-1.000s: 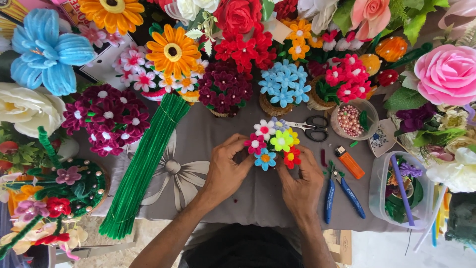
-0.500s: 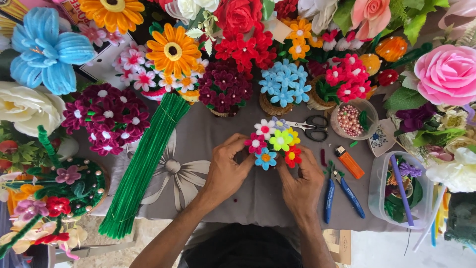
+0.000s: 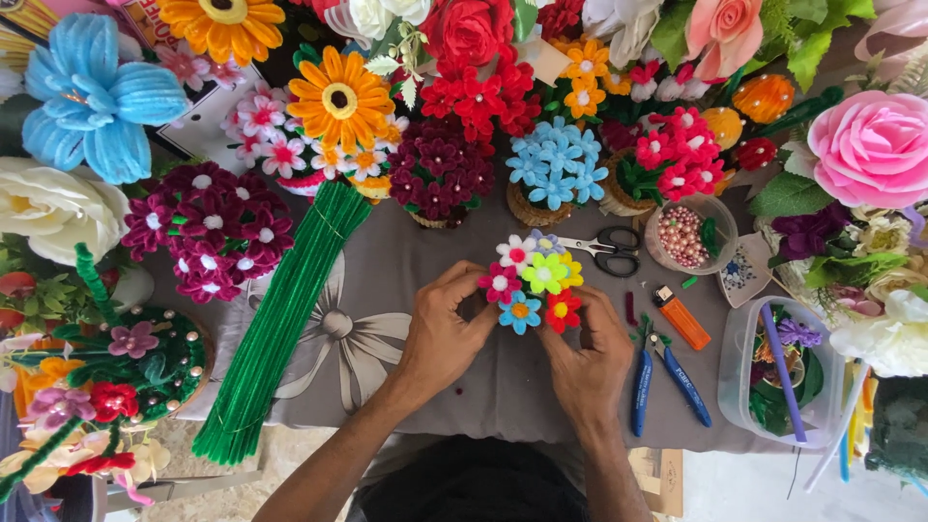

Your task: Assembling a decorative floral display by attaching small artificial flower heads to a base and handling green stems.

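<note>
Lighting: bright, even, diffuse daylight; colours saturated. Shadows: soft and faint, a short one under each hand on the bench [image 3: 464,387]. Glare: mild sheen on the clear plastic tub [image 3: 739,353] at right. Focus: sharp centrally; slight softening and wide-angle stretch toward the corners.

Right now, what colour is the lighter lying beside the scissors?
Orange. The lighter shows best in the head view, right of the hands.

Small multicoloured fuzzy pipe-cleaner flower cluster [image 3: 534,280]: matt chenille pile. Long green pipe-cleaner bundle [image 3: 275,324]: same fuzzy finish. Grey printed tablecloth [image 3: 406,280]: matt woven cloth. Black-handled scissors [image 3: 601,248]: shiny metal blades. Orange lighter [image 3: 682,318]: glossy plastic. Clear round tub [image 3: 742,362]: smooth plastic.
</note>
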